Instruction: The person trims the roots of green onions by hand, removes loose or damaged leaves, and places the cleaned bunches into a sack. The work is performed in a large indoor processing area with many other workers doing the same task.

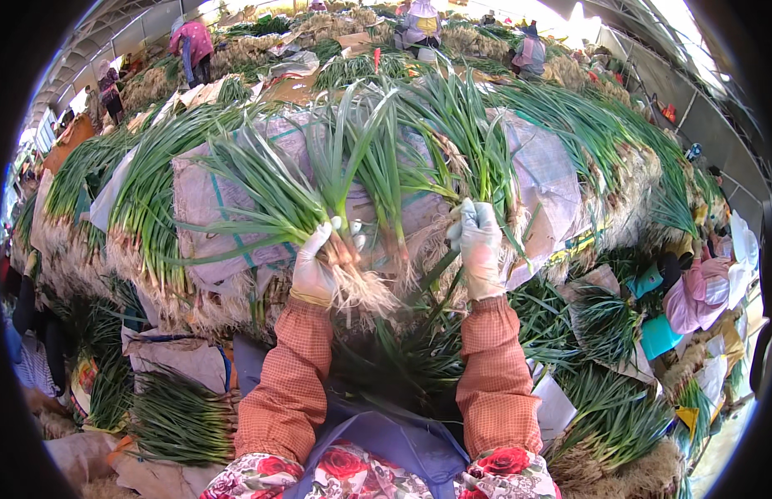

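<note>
My left hand point(313, 268), in a pale thin glove, is closed around a bunch of green onion-like plants point(280, 206). Their pinkish stem bases and pale roots point(361, 290) stick out to the right of the hand, and the leaves fan up and to the left. My right hand point(481, 246), gloved too, is closed with its fingers curled. Dark green leaf strips point(440, 267) trail down from its lower side. Just beyond it, more plants point(485, 156) lie across a woven sack point(542, 162). Between my hands another small bunch point(386, 181) lies on the sacking, roots towards me.
Heaped rooted plants point(155, 212) line the pile's left side, with more point(610, 150) to the right. Loose leaves point(392, 362) lie below my hands. A laid-out bunch point(180, 415) is at lower left. A person point(697, 287) sits at right beside a teal container point(660, 337); others work farther back.
</note>
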`<control>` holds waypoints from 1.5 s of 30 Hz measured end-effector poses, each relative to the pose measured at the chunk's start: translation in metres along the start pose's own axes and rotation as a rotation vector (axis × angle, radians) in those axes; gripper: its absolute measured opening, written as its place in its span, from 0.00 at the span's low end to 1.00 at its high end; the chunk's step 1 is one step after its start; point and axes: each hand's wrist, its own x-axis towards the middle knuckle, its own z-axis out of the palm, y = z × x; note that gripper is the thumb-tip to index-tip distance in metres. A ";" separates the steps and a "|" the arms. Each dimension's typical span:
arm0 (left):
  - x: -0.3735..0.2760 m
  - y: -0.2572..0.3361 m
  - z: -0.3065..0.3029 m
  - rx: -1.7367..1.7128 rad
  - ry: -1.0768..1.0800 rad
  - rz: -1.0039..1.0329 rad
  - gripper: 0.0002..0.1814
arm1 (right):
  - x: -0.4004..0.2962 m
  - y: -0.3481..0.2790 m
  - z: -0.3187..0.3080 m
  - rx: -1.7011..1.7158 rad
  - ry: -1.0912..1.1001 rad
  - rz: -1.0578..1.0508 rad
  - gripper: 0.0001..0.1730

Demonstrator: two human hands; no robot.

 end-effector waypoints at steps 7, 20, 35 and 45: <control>-0.015 -0.005 0.007 0.118 -0.162 -0.256 0.19 | -0.045 0.024 0.030 -0.759 -0.367 -0.406 0.20; -0.033 -0.004 -0.021 0.136 -0.118 -0.191 0.12 | -0.070 -0.061 0.017 -0.013 -0.852 0.217 0.22; -0.048 -0.015 -0.010 0.307 -0.027 -0.056 0.07 | -0.094 -0.048 0.086 0.511 -0.291 0.331 0.15; -0.053 -0.003 -0.039 0.093 -0.142 -0.227 0.25 | -0.081 0.018 0.071 -0.758 -0.326 -0.079 0.25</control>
